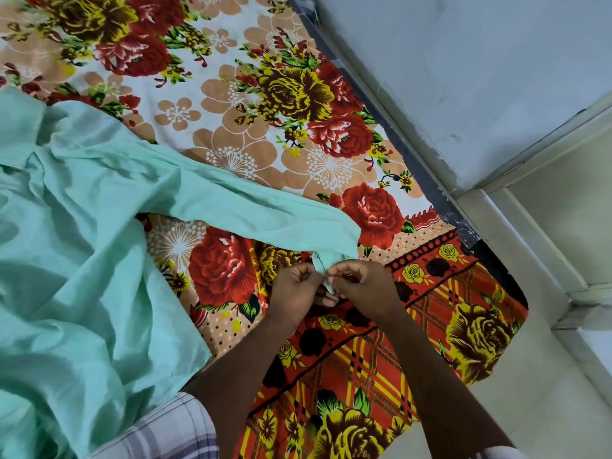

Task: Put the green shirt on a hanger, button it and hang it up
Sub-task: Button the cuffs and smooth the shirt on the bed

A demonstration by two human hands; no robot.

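both hands, left hand (295, 286) and right hand (361, 286), are pinching the cuff (323, 265) of the green shirt (82, 243) sprawled over the flowery bedsheet (231, 127)

Bed: covered by a floral bedsheet (212, 137), its white ground printed with red and yellow roses and tan blossoms
Border band (357, 369): red-orange plaid set with yellow roses, carried along the near end of the sheet and draped over the bed's edge
Mattress edge (402, 144): dark, exposed as a narrow strip between sheet and wall
Wall (463, 67): pale grey-white, painted, marked by faint scuffs
Frame (510, 240): white, fixed at the right where wall and floor meet; whether door or cupboard cannot be told
Floor (543, 412): pale and smooth, seen at lower right beside the bed
Light: even and soft, shadows kept faint
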